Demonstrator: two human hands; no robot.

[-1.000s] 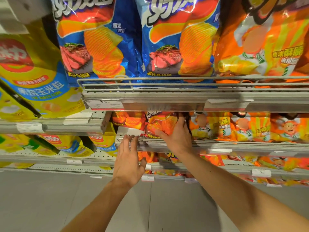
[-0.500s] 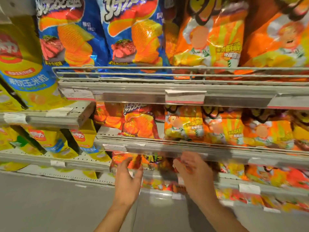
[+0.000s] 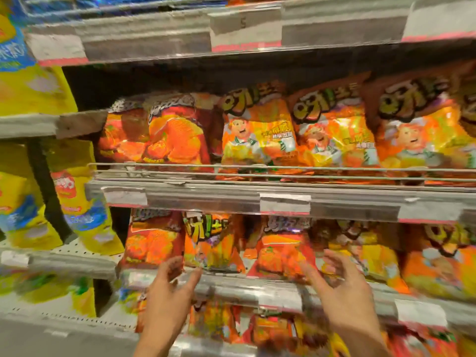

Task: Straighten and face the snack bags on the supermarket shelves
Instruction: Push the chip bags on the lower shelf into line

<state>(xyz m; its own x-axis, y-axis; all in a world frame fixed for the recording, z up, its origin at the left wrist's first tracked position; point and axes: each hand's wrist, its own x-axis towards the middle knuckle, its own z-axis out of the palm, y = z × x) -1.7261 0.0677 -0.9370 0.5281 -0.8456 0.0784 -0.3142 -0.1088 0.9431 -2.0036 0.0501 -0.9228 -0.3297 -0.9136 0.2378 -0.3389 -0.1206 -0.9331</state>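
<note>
The picture is blurred by motion. Orange and red snack bags fill two shelves in front of me. On the lower shelf stand a red chip bag [image 3: 152, 243], an orange bag [image 3: 211, 243] leaning beside it, and another red chip bag [image 3: 283, 251]. My left hand [image 3: 167, 300] is raised in front of the shelf rail, fingers loosely spread just below the left red bag, holding nothing. My right hand [image 3: 342, 287] hovers with spread fingers beside the right red bag, also holding nothing. Above them a row of orange cartoon bags [image 3: 257, 135] faces forward behind a wire rail [image 3: 257, 167].
Yellow snack bags [image 3: 77, 215] hang on the neighbouring bay at left. Grey shelf edges with price tags [image 3: 284, 204] jut out above and below my hands. More orange bags [image 3: 435, 264] continue to the right, and another shelf of bags [image 3: 213, 323] lies below.
The view has dropped and closed in on the lower shelves. Both hands moved down from the middle shelf to the shelf below; my right hand let go of the bag it touched.
</note>
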